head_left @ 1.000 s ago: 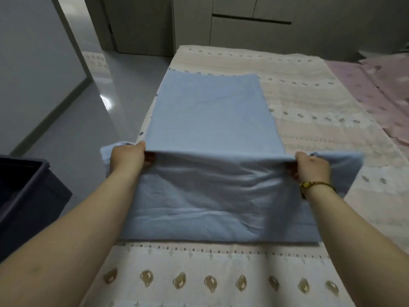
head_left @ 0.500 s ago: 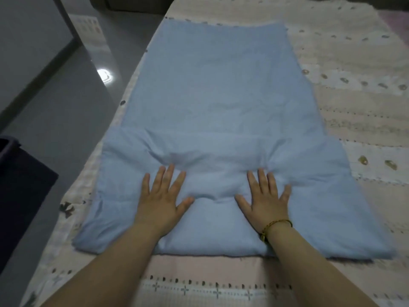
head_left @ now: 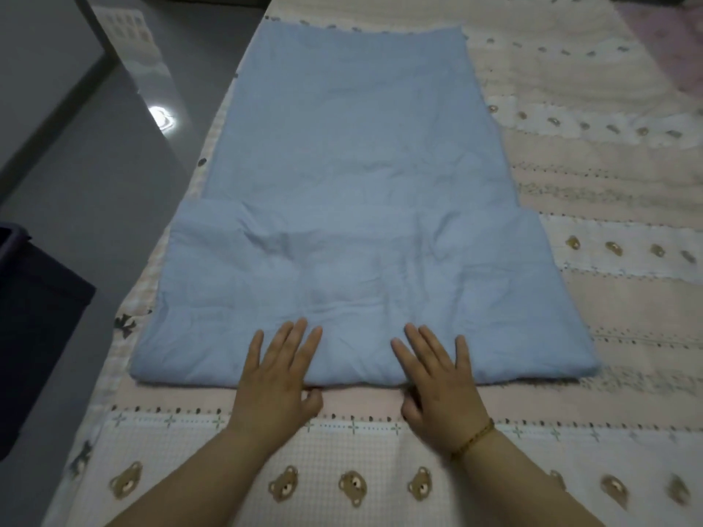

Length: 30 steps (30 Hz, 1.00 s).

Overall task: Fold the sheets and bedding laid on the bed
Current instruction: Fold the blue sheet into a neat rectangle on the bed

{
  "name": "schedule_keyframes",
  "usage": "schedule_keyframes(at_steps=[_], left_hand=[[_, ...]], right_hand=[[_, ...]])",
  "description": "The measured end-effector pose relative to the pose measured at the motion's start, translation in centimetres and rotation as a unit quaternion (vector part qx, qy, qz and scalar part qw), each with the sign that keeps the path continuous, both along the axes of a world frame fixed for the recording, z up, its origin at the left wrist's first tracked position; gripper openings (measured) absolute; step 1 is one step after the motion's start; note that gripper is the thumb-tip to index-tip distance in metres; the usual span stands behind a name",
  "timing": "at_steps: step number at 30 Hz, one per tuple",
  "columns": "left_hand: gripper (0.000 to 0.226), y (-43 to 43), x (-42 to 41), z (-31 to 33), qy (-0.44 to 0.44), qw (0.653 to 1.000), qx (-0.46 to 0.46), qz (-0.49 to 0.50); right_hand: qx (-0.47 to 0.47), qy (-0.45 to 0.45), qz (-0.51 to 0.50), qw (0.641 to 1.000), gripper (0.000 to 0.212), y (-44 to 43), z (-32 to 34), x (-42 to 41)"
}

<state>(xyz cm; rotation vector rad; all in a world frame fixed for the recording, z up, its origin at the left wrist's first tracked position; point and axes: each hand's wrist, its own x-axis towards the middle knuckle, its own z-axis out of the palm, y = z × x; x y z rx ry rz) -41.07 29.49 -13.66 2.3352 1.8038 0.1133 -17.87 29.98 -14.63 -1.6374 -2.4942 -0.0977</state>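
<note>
- The left hand (head_left: 279, 378) and right hand (head_left: 437, 378) lie flat with straight fingers, pressing the near edge of the light blue fabric sheet (head_left: 342, 165); neither grasps it.
- A dark plastic bin (head_left: 26, 317) stands at the left, off the bed.
- The sheet lies along the bed's left side, its near part a wider folded band.
- The pale pink bear-print bedspread (head_left: 589, 184) extends right beneath it.

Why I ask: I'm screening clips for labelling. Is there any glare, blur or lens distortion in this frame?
Head view: one small glare spot on the glossy floor; dim, even light, with only faint shadow under the left hand and right hand; the blue sheet shows its creases clearly; the wide-angle lens bows the bedspread edges, and the bear prints at far right look smeared.
</note>
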Motion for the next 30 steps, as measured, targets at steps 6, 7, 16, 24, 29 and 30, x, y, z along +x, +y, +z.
schedule_keyframes(at_steps=[6,7,16,24,29,30], left_hand=[[0.058,1.5,0.9,0.5,0.117,0.993,0.003,0.025],[0.056,1.1,1.1,1.0,0.12,0.992,0.006,0.027],[0.056,-3.0,0.3,6.8,0.1,0.994,-0.031,0.014],[0.049,-16.9,-2.7,5.8,0.028,0.999,0.01,-0.045],[0.054,-22.7,-2.1,4.5,-0.02,0.997,0.068,-0.026],[0.052,-24.0,-1.7,4.5,-0.026,0.996,0.08,-0.021]], right_hand=[[0.056,-0.056,-0.108,0.991,0.062,2.4,-0.6,-0.5],[0.041,-0.055,-0.11,0.992,0.067,2.0,-0.4,-0.6],[0.125,-0.026,-0.041,0.991,0.03,-2.2,4.0,0.2],[0.09,0.069,-0.033,0.993,0.039,-18.0,2.6,-1.5],[0.147,0.087,-0.023,0.985,0.036,-23.6,0.9,-0.1],[0.151,0.08,-0.017,0.985,0.035,-24.7,1.2,0.2]])
